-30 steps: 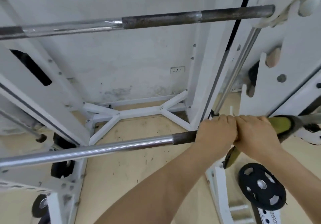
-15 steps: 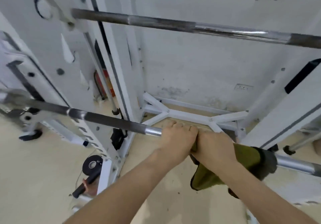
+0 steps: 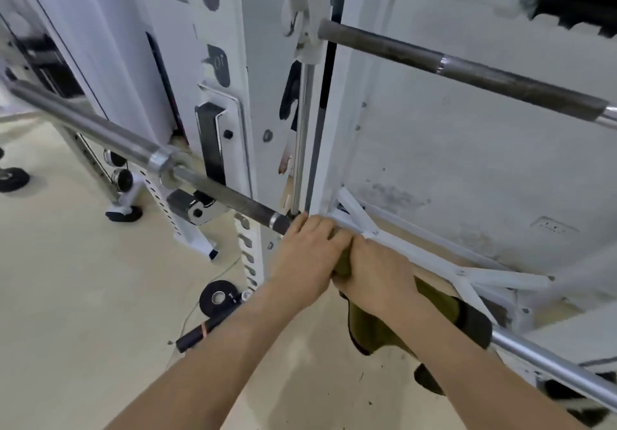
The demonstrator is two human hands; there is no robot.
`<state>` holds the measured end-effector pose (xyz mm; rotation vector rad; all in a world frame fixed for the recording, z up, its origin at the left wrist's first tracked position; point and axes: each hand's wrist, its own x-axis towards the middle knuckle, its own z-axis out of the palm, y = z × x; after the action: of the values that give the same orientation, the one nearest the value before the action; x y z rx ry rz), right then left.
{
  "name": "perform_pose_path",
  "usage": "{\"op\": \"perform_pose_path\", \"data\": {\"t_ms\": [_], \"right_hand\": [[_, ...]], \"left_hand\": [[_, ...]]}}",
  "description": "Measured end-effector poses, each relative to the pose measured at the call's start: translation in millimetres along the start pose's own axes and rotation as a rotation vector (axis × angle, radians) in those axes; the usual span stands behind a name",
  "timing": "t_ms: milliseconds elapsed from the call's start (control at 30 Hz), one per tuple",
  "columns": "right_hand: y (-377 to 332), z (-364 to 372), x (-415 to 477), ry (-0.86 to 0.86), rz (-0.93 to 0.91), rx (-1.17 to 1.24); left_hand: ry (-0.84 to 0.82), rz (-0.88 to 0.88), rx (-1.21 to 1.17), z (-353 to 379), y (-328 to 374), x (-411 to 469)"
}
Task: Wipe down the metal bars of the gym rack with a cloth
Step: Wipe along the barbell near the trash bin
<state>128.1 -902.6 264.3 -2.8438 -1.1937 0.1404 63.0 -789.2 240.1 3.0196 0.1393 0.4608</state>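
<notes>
A long steel barbell (image 3: 213, 184) runs from the upper left down to the lower right across the white gym rack (image 3: 267, 102). An olive-green cloth (image 3: 444, 316) is wrapped round the bar and hangs below it. My left hand (image 3: 307, 252) grips the bar close to the rack's upright. Right beside it, touching it, my right hand (image 3: 377, 272) grips the cloth round the bar. A second, darker bar (image 3: 467, 72) sits higher on the rack at the upper right.
The rack's white floor brace (image 3: 467, 272) lies behind my hands against a stained wall. A small black weight plate (image 3: 217, 299) and a black handle (image 3: 200, 331) lie on the beige floor. More rack feet and plates stand at the left.
Both hands have slid left along the bar with the cloth, reaching the rack's upright. My view has swung further left, bringing the upright and bar sleeve closer.
</notes>
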Motion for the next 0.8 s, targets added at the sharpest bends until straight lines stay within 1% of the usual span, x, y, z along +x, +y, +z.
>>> {"op": "perform_pose_path", "data": {"t_ms": [100,167,233,333,400,533,600,634,700,734,800], "right_hand": [[-42,1,35,0.011,-0.080,0.028],[-68,2,56,0.008,-0.125,0.039],[-95,3,75,0.017,-0.150,0.049],[-133,3,102,0.022,-0.203,0.094],[-148,1,119,-0.031,-0.211,0.161],[-144,-3,137,-0.154,-0.255,0.240],[-127,-4,138,-0.267,-0.338,0.267],[-115,-4,134,-0.310,-0.397,0.246],[-83,-3,119,-0.375,-0.480,0.193],[-65,-2,109,-0.402,-0.490,0.177],[-25,-7,77,-0.447,-0.438,0.197]], "left_hand": [[0.096,-0.212,0.015,-15,-36,-13],[0.177,-0.389,0.036,-20,-55,-19],[0.214,-0.570,0.057,-24,-74,-23],[0.232,-0.817,-0.074,-31,-97,-32],[0.272,-0.899,-0.127,-38,-105,-34],[0.318,-0.808,-0.061,-38,-94,-31],[0.300,-0.709,-0.036,-34,-84,-29],[0.265,-0.624,-0.027,-33,-79,-28],[0.139,-0.456,-0.024,-29,-63,-24],[0.061,-0.401,-0.033,-27,-51,-22],[-0.077,-0.283,-0.038,-22,-22,-18]]}}
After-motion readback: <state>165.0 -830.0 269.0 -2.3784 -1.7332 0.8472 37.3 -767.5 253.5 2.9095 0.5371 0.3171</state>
